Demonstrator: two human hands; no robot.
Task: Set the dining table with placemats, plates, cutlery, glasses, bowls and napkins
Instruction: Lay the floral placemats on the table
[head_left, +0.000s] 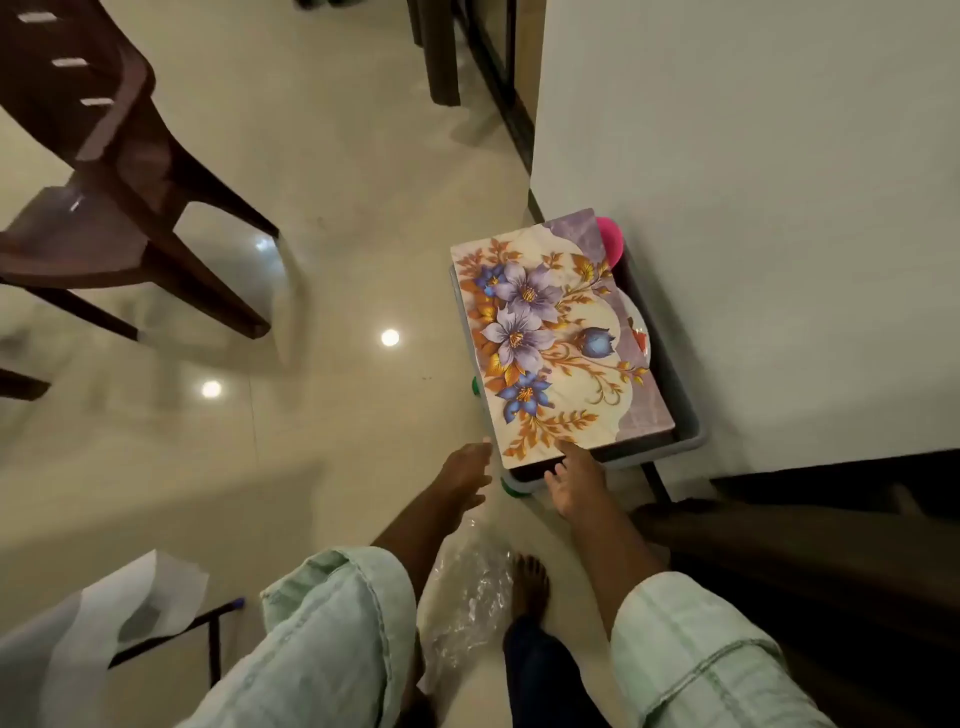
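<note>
Two hands reach down toward a floral placemat (556, 338) that lies on top of a grey plastic tub (691, 426) on the floor, hard against the white wall (753, 208). I see my right hand (574, 480) at the near edge of the placemat, thumb on its printed top and the other fingers curled below the edge, so it pinches that near corner. My left hand (467, 475) hovers just beside the placemat's near left corner, fingers loosely extended and slightly apart; whether a fingertip touches the mat I cannot tell. The placemat covers most of the tub. At the tub's far corner a pink round object (609, 236) peeks out, and along the right side the rim of a white plate (638, 325) shows from under the mat. Both forearms come out of pale green sleeves (332, 623). Between them, crumpled clear plastic wrap (467, 587) lies on the glossy cream floor (337, 208), beside a bare foot (530, 587). A dark brown plastic chair (109, 171) stands at the upper left, and a sheet of white paper (93, 623) sits at the lower left.
</note>
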